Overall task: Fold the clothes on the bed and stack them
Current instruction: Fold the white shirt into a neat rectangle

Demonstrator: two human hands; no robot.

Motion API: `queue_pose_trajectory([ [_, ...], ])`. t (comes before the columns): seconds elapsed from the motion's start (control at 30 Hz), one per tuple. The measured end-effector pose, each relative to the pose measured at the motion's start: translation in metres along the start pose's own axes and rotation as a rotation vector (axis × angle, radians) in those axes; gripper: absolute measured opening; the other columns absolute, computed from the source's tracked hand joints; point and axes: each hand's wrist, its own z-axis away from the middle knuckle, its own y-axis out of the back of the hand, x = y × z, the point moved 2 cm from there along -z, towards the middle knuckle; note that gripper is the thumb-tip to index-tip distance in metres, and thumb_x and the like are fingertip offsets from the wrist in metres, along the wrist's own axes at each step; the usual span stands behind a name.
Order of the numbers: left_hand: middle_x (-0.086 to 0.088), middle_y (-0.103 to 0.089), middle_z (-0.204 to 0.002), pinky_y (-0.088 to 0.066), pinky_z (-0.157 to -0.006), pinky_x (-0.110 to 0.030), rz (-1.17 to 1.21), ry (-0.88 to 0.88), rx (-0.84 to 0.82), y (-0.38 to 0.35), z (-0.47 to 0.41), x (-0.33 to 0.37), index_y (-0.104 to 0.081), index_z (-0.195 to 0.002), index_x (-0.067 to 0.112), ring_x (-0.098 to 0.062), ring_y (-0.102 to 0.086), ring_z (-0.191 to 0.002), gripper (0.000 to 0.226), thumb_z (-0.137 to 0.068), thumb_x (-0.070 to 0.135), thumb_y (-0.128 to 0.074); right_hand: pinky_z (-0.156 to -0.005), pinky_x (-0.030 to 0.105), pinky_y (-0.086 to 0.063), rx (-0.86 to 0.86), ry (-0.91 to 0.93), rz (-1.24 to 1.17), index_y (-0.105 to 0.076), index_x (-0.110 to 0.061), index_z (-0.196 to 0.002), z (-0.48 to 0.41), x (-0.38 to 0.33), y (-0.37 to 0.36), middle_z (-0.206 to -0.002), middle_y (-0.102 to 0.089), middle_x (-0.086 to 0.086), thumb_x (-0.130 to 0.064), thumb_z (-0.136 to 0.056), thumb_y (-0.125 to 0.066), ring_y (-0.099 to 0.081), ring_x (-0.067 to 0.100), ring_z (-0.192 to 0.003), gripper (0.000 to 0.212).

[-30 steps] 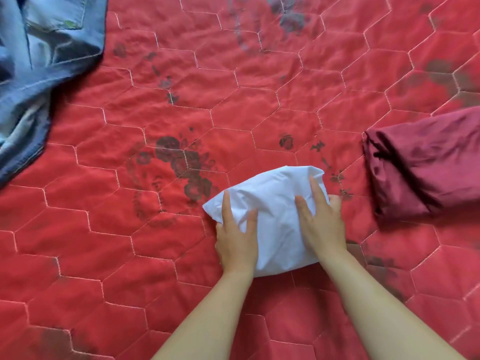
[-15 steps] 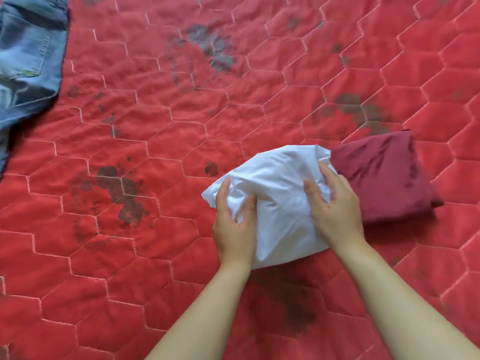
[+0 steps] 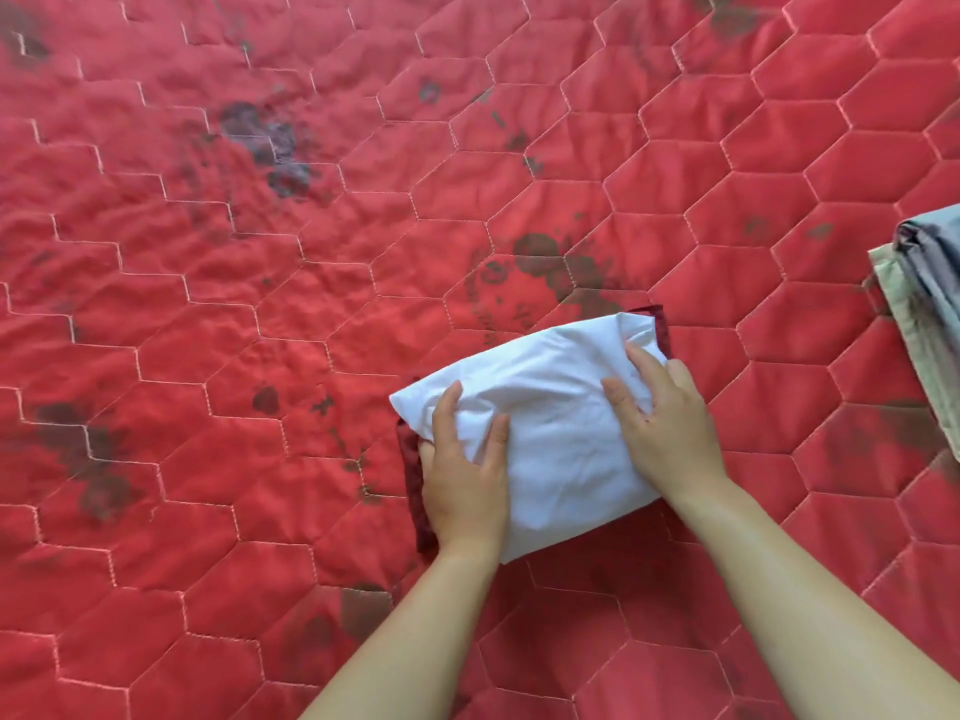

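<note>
A folded white garment (image 3: pixel 550 433) lies on top of a folded maroon garment (image 3: pixel 413 475), which shows only as thin dark-red edges at the left and at the upper right corner. Both rest on the red quilted bed cover (image 3: pixel 260 304). My left hand (image 3: pixel 465 470) grips the white garment's left end, thumb on top and fingers curled under its edge. My right hand (image 3: pixel 665 423) holds its right end, fingers spread over the cloth.
At the right edge of view lies a stack of folded clothes, a grey piece (image 3: pixel 935 262) on a beige one (image 3: pixel 919 335). Dark printed patches mark the bed cover.
Both hands carried the white garment to the right and set it over the maroon garment, which is now almost covered. The jeans at the left have left the view; a grey-and-beige stack has come in.
</note>
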Motion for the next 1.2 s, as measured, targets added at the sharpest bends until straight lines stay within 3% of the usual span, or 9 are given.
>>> queue_pose_trajectory([
  [0.2,0.006,-0.045,-0.12,-0.019,-0.076,0.009,-0.039,-0.199,0.002,0.004,-0.019,0.014,-0.046,-0.124,0.043,0.013,-0.033,-0.089,0.047,-0.08,0.044,-0.064,-0.071,0.028,-0.034,0.166,-0.01,-0.095,-0.048,-0.023,-0.133,0.0,0.003,-0.001,-0.098,-0.04,-0.004,-0.04,-0.09,-0.054,-0.048,0.017,-0.087,0.047],
  [0.27,0.006,-0.041,-0.122,-0.023,-0.079,0.003,-0.068,-0.183,-0.011,0.002,-0.019,0.011,-0.042,-0.125,0.046,0.005,-0.038,-0.096,0.048,-0.08,0.05,-0.06,-0.073,0.032,-0.039,0.116,-0.029,-0.069,-0.045,-0.028,-0.135,-0.003,0.004,-0.002,-0.106,-0.04,-0.002,-0.044,-0.089,-0.052,-0.05,0.019,-0.09,0.048],
  [0.33,-0.002,-0.031,-0.134,-0.03,-0.093,-0.017,-0.192,-0.039,-0.045,-0.002,-0.014,0.002,-0.033,-0.132,0.048,-0.014,-0.04,-0.118,0.058,-0.08,0.059,-0.053,-0.088,0.041,-0.041,0.021,-0.067,0.057,-0.042,-0.027,-0.137,-0.006,0.009,-0.006,-0.126,-0.038,0.008,-0.044,-0.089,-0.052,-0.047,0.03,-0.11,0.052],
  [0.43,-0.008,-0.007,-0.15,-0.02,-0.109,-0.05,-0.466,-0.033,0.035,0.004,-0.012,-0.002,-0.021,-0.142,0.044,-0.032,-0.012,-0.14,0.074,-0.076,0.074,-0.036,-0.102,0.05,-0.027,0.106,0.003,0.201,-0.044,-0.018,-0.135,-0.004,0.005,-0.007,-0.143,-0.027,0.016,-0.043,-0.087,-0.056,-0.026,0.035,-0.13,0.056],
  [0.5,-0.009,-0.009,-0.152,-0.011,-0.109,-0.051,-0.585,-0.288,0.072,0.006,-0.017,0.004,-0.023,-0.142,0.04,-0.03,-0.005,-0.142,0.067,-0.083,0.068,-0.037,-0.102,0.048,-0.022,0.169,0.224,0.253,-0.047,-0.015,-0.133,-0.001,-0.006,-0.013,-0.144,-0.029,0.015,-0.044,-0.087,-0.051,-0.024,0.032,-0.131,0.055],
  [0.6,-0.011,-0.028,-0.151,-0.02,-0.107,-0.055,-0.682,-0.545,-0.065,-0.003,-0.023,0.0,-0.036,-0.14,0.035,-0.03,-0.024,-0.139,0.06,-0.084,0.057,-0.037,-0.104,0.046,-0.025,0.02,0.37,0.304,-0.049,-0.023,-0.134,0.001,-0.009,-0.03,-0.148,-0.035,0.008,-0.049,-0.086,-0.04,-0.027,0.028,-0.134,0.056],
  [0.73,-0.009,-0.029,-0.151,-0.022,-0.107,-0.056,-0.76,-0.532,-0.243,-0.009,-0.025,-0.017,-0.039,-0.139,0.035,-0.032,-0.03,-0.137,0.061,-0.082,0.057,-0.033,-0.107,0.04,-0.018,-0.137,0.234,0.358,-0.038,-0.034,-0.141,0.005,0.008,-0.042,-0.155,-0.018,-0.006,-0.051,-0.091,-0.046,-0.014,0.02,-0.143,0.053],
  [0.9,0.002,-0.014,-0.156,-0.004,-0.109,-0.059,-0.77,-0.489,-0.23,0.014,-0.032,-0.017,-0.012,-0.144,0.046,-0.022,-0.007,-0.144,0.066,-0.082,0.067,-0.02,-0.109,0.048,-0.019,-0.093,0.2,0.326,-0.034,-0.026,-0.143,0.019,-0.025,-0.037,-0.154,-0.023,0.0,-0.051,-0.09,-0.042,-0.016,0.029,-0.142,0.059],
  [1.2,0.004,-0.026,-0.152,-0.013,-0.111,-0.056,-0.759,-0.368,-0.148,0.191,-0.075,-0.062,-0.021,-0.144,0.041,-0.02,-0.015,-0.142,0.07,-0.08,0.07,-0.021,-0.109,0.04,-0.029,-0.212,0.396,0.193,-0.044,-0.009,-0.136,0.073,-0.172,-0.098,-0.142,-0.04,0.011,-0.038,-0.09,-0.056,-0.035,0.028,-0.132,0.056],
])
